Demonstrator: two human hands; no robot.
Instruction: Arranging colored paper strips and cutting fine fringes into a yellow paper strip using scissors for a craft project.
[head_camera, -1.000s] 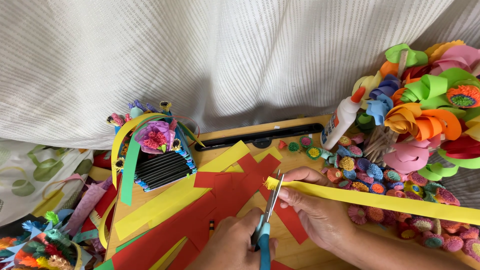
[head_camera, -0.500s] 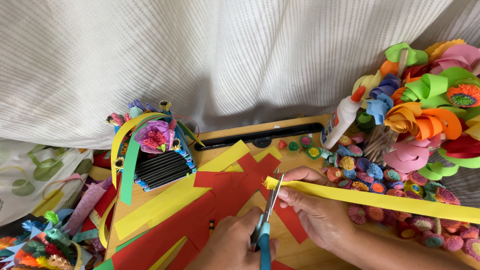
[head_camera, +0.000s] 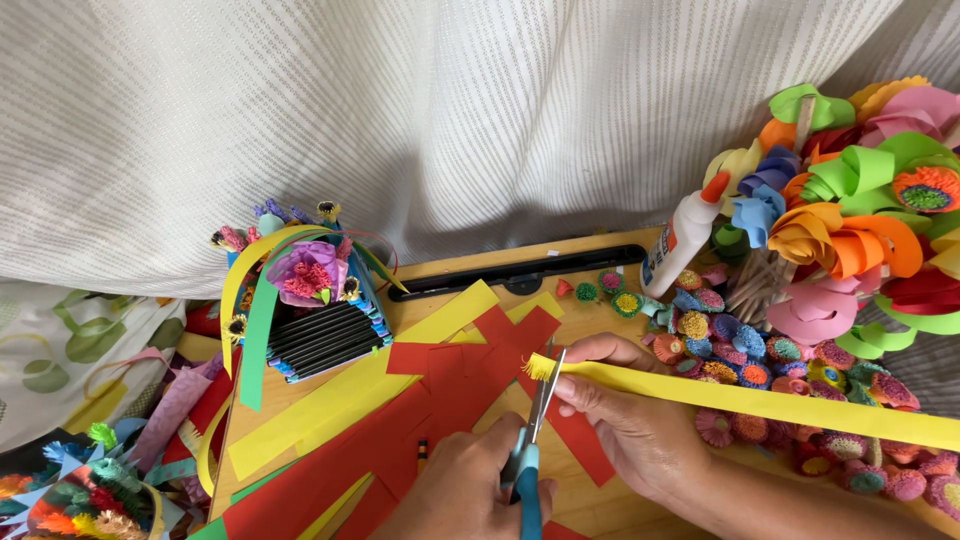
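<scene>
My left hand (head_camera: 455, 495) grips teal-handled scissors (head_camera: 528, 452), blades pointing up and away. The blades meet the fringed end of a long yellow paper strip (head_camera: 760, 402). My right hand (head_camera: 630, 420) pinches that strip just right of the blades, and the strip runs off to the right edge. Both hands hover over red paper strips (head_camera: 450, 385) and yellow paper strips (head_camera: 330, 400) lying on a wooden board (head_camera: 590, 495).
A small black-striped paper basket (head_camera: 315, 325) with a purple flower stands at the left. A white glue bottle (head_camera: 685, 232) with an orange cap leans at the right, beside several small rolled paper flowers (head_camera: 740, 350) and large paper curls (head_camera: 860, 220). A white curtain (head_camera: 400, 110) hangs behind.
The scissors blades have closed slightly on the end of the yellow strip. Both hands stay in almost the same place.
</scene>
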